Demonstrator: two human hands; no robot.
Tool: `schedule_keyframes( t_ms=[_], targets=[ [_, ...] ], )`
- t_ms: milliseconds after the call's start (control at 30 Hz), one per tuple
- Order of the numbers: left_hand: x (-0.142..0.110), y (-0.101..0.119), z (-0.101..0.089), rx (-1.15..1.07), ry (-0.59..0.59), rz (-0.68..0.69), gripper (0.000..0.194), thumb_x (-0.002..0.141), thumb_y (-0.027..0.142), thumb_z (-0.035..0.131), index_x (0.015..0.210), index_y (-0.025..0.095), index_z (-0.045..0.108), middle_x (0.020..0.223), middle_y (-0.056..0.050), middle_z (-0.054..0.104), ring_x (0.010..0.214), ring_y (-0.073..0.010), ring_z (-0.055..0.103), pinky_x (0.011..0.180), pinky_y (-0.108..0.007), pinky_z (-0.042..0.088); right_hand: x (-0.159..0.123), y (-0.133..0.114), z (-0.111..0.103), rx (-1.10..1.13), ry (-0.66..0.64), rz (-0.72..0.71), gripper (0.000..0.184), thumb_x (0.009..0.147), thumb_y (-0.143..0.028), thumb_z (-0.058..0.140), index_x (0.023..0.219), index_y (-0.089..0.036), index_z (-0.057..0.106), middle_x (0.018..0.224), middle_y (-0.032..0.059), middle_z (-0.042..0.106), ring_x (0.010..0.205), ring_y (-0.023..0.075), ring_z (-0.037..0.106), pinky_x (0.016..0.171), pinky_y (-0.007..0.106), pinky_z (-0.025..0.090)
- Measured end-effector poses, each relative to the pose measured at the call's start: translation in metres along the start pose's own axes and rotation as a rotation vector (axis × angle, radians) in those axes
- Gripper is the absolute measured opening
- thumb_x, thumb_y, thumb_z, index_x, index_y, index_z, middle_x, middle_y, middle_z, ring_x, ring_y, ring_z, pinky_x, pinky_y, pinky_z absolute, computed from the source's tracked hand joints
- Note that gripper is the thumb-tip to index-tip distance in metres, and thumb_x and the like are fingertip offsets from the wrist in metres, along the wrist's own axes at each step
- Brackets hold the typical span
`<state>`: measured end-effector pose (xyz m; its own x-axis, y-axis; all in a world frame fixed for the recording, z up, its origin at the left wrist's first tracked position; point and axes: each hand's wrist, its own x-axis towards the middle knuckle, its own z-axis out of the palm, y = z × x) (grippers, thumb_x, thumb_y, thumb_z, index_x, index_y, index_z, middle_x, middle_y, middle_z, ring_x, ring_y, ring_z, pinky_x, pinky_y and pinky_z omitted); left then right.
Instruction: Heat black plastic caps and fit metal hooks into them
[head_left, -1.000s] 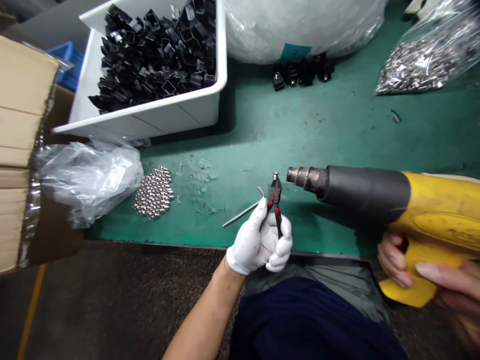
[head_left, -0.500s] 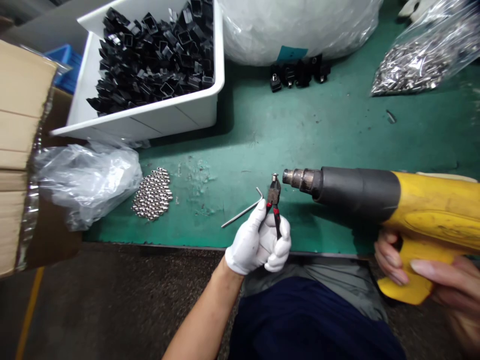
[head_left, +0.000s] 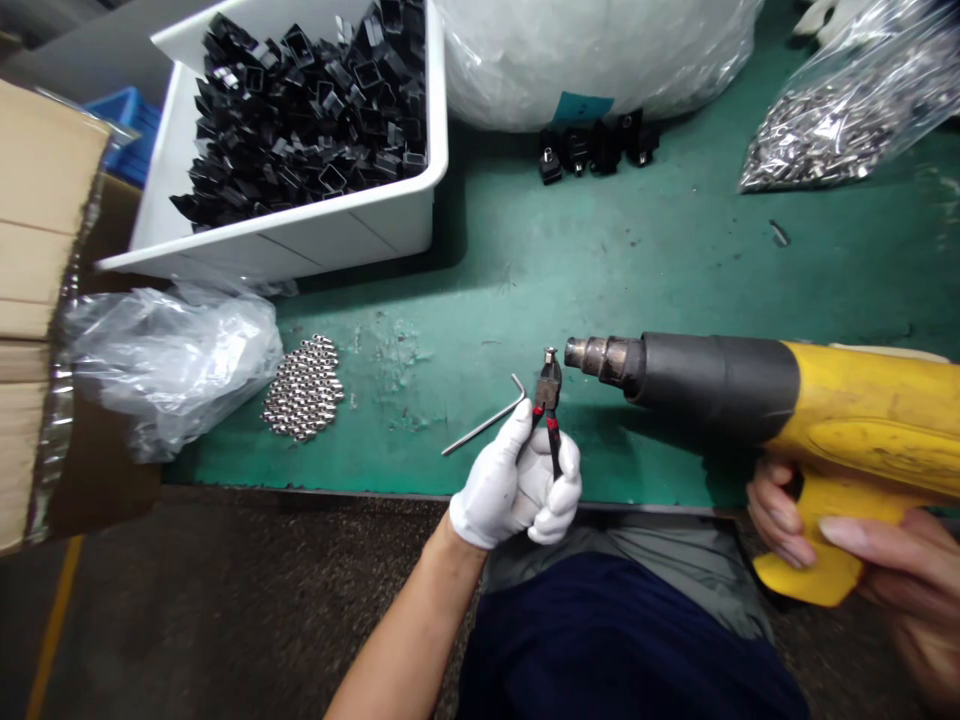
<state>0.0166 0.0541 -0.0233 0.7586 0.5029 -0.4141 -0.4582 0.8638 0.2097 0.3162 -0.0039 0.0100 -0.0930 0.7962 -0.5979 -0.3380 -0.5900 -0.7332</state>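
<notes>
My left hand (head_left: 521,482), in a white glove, is closed round the handles of small pliers (head_left: 548,392) with black and red grips. The jaws point away from me and pinch a small shiny metal part (head_left: 550,354). My bare right hand (head_left: 847,550) grips the handle of a yellow and black heat gun (head_left: 720,385). Its stepped metal nozzle points left, a short gap from the metal part. An Allen key (head_left: 484,428) lies on the green table just left of the pliers.
A white bin (head_left: 360,228) of black plastic pieces stands back left. Small metal parts (head_left: 306,390) lie grouped beside a crumpled clear bag (head_left: 180,360). Several black fittings (head_left: 600,150) sit before a large plastic bag (head_left: 600,60). A bag of metal pieces (head_left: 825,130) lies back right.
</notes>
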Motion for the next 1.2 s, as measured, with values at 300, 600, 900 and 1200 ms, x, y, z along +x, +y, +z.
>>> schedule_keyframes(
  t_ms=[300, 600, 900, 1200],
  targets=[
    [-0.001, 0.0, 0.0, 0.006, 0.001, 0.0, 0.067, 0.096, 0.07, 0.024, 0.084, 0.017, 0.063, 0.056, -0.003, 0.055, 0.037, -0.0125, 0.042, 0.035, -0.022, 0.032, -0.002, 0.0, 0.007, 0.061, 0.067, 0.001, 0.023, 0.077, -0.031, 0.06, 0.098, -0.02, 0.064, 0.077, 0.0089, 0.053, 0.061, 0.0192, 0.043, 0.051, 0.032, 0.04],
    [0.0, 0.001, 0.0, 0.01, 0.005, -0.004, 0.067, 0.095, 0.071, 0.024, 0.083, 0.016, 0.062, 0.055, -0.003, 0.054, 0.037, -0.0126, 0.041, 0.035, -0.022, 0.033, -0.004, -0.001, 0.006, 0.056, 0.072, 0.004, 0.025, 0.077, -0.033, 0.063, 0.099, -0.021, 0.063, 0.077, 0.0089, 0.052, 0.06, 0.0195, 0.044, 0.051, 0.032, 0.041],
    [-0.001, -0.001, 0.0, 0.006, 0.003, 0.0, 0.068, 0.096, 0.07, 0.022, 0.084, 0.017, 0.062, 0.055, -0.003, 0.055, 0.037, -0.0128, 0.041, 0.035, -0.022, 0.032, -0.004, -0.001, 0.012, 0.06, 0.107, -0.013, 0.026, 0.077, -0.035, 0.064, 0.099, -0.021, 0.062, 0.076, 0.0081, 0.051, 0.062, 0.0198, 0.044, 0.054, 0.032, 0.042],
    [-0.001, 0.0, 0.0, 0.009, 0.009, -0.005, 0.067, 0.096, 0.069, 0.022, 0.084, 0.016, 0.062, 0.055, -0.003, 0.054, 0.036, -0.0131, 0.041, 0.035, -0.023, 0.032, -0.001, 0.0, 0.005, 0.021, 0.05, -0.007, 0.023, 0.079, -0.031, 0.058, 0.1, -0.021, 0.062, 0.076, 0.0076, 0.053, 0.061, 0.0199, 0.046, 0.055, 0.033, 0.041]
  ],
)
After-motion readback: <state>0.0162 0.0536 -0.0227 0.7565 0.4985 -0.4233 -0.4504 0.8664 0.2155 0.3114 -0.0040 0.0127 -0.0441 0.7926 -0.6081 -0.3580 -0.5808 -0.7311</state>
